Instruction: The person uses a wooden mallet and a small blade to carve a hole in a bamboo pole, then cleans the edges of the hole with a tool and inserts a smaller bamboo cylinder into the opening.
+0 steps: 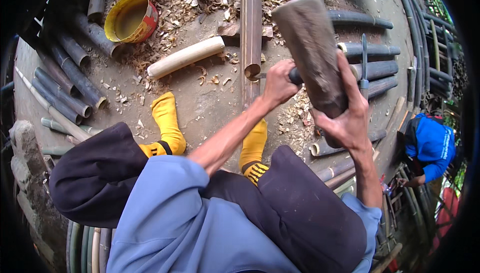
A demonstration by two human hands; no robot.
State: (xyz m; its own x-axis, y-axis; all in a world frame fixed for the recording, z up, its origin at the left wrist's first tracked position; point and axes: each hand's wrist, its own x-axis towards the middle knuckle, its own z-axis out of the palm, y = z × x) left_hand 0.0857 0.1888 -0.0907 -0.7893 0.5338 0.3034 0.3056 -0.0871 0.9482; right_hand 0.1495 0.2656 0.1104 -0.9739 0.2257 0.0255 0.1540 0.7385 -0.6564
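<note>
My left hand [280,84] is closed around the dark handle [295,76] of a tool. Its narrow metal part points left at the near end of a brown bamboo tube [251,28]; I cannot tell whether they touch. My right hand [347,110] grips a thick, rough wooden block [312,48], raised and tilted, slightly blurred, just right of my left hand. Beyond my right hand a narrow blade [364,53] stands up from a grey-blue handle. A pale, peeled wooden cylinder [186,58] lies on the ground left of the bamboo tube.
A yellow and red bucket [131,18] stands at the far left among wood shavings [180,8]. Dark bamboo tubes [75,73] lie at left, with more bamboo [372,50] at right. My yellow-socked feet [168,123] flank the near ground. Another person in blue [431,145] bends at far right.
</note>
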